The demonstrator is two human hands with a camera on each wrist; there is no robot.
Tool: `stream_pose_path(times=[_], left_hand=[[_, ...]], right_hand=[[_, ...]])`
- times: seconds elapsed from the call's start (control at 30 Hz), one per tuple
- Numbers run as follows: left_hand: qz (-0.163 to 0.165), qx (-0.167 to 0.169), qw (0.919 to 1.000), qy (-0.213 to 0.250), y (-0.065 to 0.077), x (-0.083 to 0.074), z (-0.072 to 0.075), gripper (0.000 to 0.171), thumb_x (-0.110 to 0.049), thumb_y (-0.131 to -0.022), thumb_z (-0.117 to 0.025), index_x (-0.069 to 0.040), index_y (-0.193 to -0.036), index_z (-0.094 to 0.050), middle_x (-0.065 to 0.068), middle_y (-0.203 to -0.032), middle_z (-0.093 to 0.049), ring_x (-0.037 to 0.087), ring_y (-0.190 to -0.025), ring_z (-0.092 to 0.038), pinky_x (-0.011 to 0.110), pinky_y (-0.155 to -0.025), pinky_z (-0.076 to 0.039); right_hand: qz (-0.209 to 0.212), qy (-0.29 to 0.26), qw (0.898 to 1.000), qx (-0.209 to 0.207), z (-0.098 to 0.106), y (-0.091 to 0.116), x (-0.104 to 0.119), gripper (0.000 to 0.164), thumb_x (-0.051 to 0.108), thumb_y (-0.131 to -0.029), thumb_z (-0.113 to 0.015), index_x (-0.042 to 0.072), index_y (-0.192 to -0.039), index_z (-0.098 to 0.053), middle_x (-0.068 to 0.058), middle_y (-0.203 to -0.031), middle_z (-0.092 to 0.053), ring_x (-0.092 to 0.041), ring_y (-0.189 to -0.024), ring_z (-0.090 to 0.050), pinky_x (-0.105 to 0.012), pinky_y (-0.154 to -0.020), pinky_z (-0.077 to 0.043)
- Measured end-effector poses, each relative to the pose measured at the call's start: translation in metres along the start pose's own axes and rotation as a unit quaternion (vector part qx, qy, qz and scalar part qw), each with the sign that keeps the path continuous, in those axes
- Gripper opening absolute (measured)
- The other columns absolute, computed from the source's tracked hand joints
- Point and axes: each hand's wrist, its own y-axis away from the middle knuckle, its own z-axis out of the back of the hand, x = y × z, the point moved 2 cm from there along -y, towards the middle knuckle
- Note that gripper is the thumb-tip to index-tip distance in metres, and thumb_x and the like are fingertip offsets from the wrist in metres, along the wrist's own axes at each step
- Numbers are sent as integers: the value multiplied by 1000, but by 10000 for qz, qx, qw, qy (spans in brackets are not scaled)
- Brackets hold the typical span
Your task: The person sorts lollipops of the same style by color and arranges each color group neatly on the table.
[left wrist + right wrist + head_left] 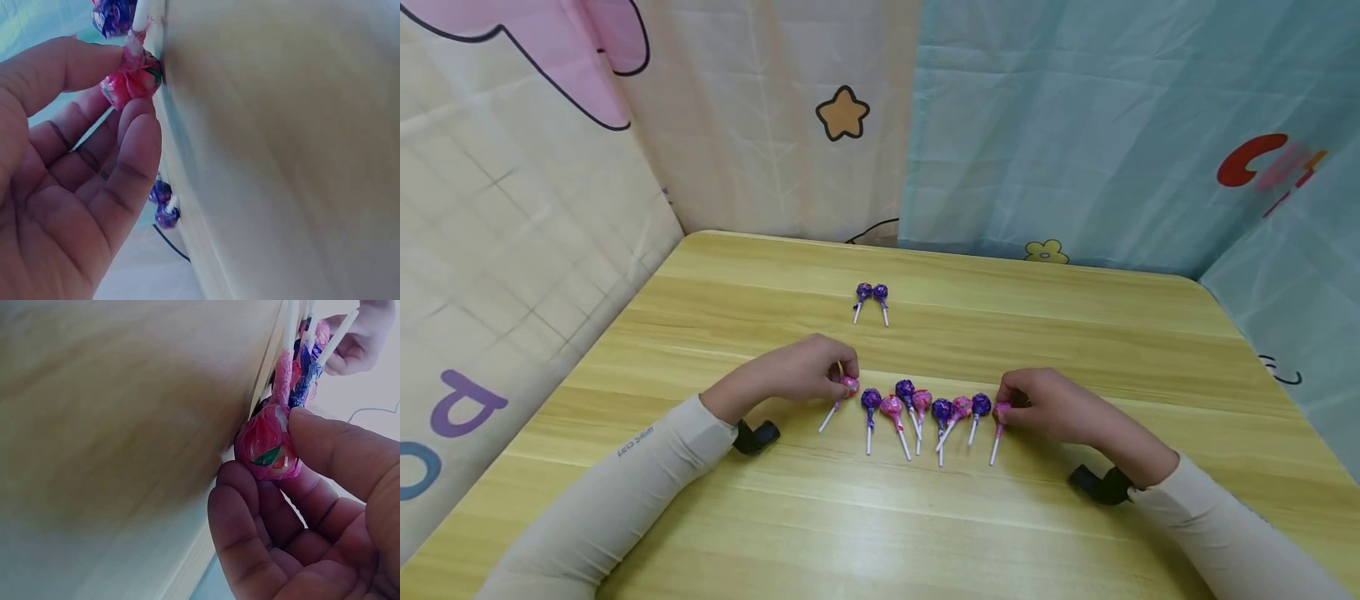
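My left hand [808, 368] pinches the wrapped head of a pink lollipop [132, 84] between thumb and fingers at the left end of a row. Its white stick points toward me, slanting left. At the row's right end, my right hand [1047, 406] pinches another pink lollipop [269, 440] by its head, the stick also toward me. Between the hands lie several purple and pink lollipops, among them a purple lollipop [870, 400] beside the left hand and a purple lollipop [981, 406] beside the right. Some sticks cross in the middle of the row.
Farther back on the wooden table [760, 292], two purple lollipops [864, 291] lie with heads together and sticks spread. Printed curtains [1037, 125] hang behind the table and at its sides. A black wrist camera mount [756, 437] sits under the left wrist, another mount [1101, 485] under the right.
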Motion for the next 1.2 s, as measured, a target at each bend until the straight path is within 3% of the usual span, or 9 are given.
stream_pose_path(times=[0.3, 0.6, 0.87, 1.2], left_hand=[[-83, -346, 9992, 186, -18, 21, 17, 9, -8, -90, -70, -11, -99, -70, -3, -91, -67, 13, -85, -63, 30, -77, -52], [562, -914, 9918, 689, -39, 45, 32, 12, -15, -93, -70, -10, -104, -70, 1, -101, -69, 19, -98, -63, 35, -87, -50], [1059, -948, 9858, 890, -49, 48, 33, 17, -15, -93, -69, -8, -108, -69, 6, -108, -66, 23, -100, -59, 35, -84, -48], [1183, -808, 9849, 973, -51, 47, 30, 15, -13, -94, -69, -7, -107, -69, 7, -107, -67, 23, -99, -59, 34, -85, -48]], right_hand=[[-81, -59, 9999, 12, 0, 1, -1, 11, 10, -94, -68, 15, -85, -63, 5, -76, -57, -13, -68, -49, -28, -60, -43], [-99, -61, 9999, 44, -1, 1, -1, 10, 11, -94, -67, 15, -86, -63, 5, -78, -57, -13, -68, -49, -28, -60, -43], [-92, 2, 10000, 12, 0, 0, -1, 11, 11, -95, -67, 15, -86, -62, 4, -78, -56, -13, -69, -49, -28, -60, -42], [-45, 49, 10000, 13, -1, -1, 0, 10, 12, -95, -66, 15, -86, -62, 5, -79, -56, -12, -69, -49, -28, -61, -42]])
